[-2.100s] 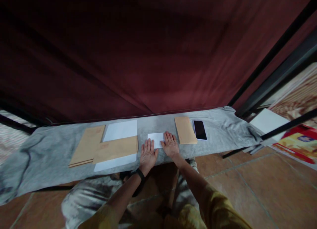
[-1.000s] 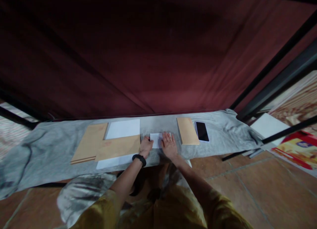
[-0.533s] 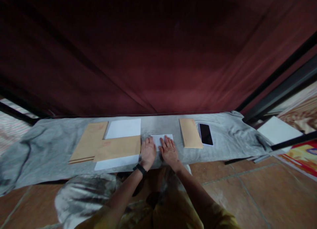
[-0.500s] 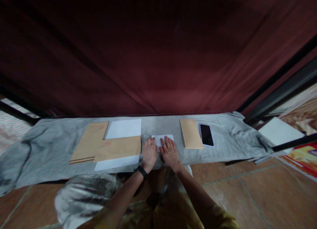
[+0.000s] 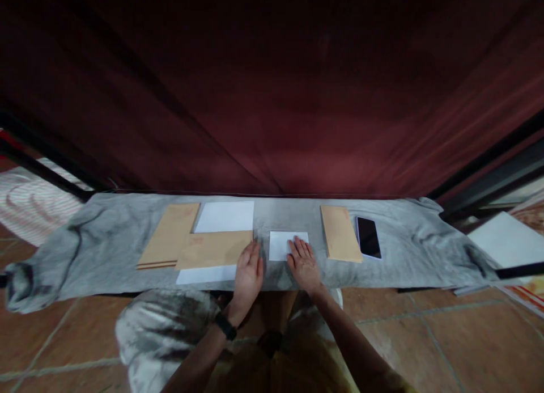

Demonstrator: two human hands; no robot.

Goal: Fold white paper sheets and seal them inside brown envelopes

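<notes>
My right hand (image 5: 304, 263) lies flat with fingers spread on the right part of a small folded sheet of white paper (image 5: 278, 246). My left hand (image 5: 249, 271) is at the right end of a brown envelope (image 5: 216, 250), its fingers stretched out and close together; whether they press on it is hard to see. That envelope lies crosswise over white paper sheets (image 5: 227, 216), which show above and below it. Left of it, a stack of brown envelopes (image 5: 168, 234) lies at a slant, partly covered by the crosswise one.
More brown envelopes (image 5: 340, 233) lie right of the folded paper, beside a phone (image 5: 369, 237) with a dark screen. Everything rests on a narrow surface covered with grey cloth (image 5: 408, 240). A dark red curtain (image 5: 272, 126) hangs behind it; black frame bars (image 5: 488, 172) stand at the right.
My left hand has left the folded paper and moved left to the brown envelope's end. My right hand stays on the paper. The whole view has shifted slightly.
</notes>
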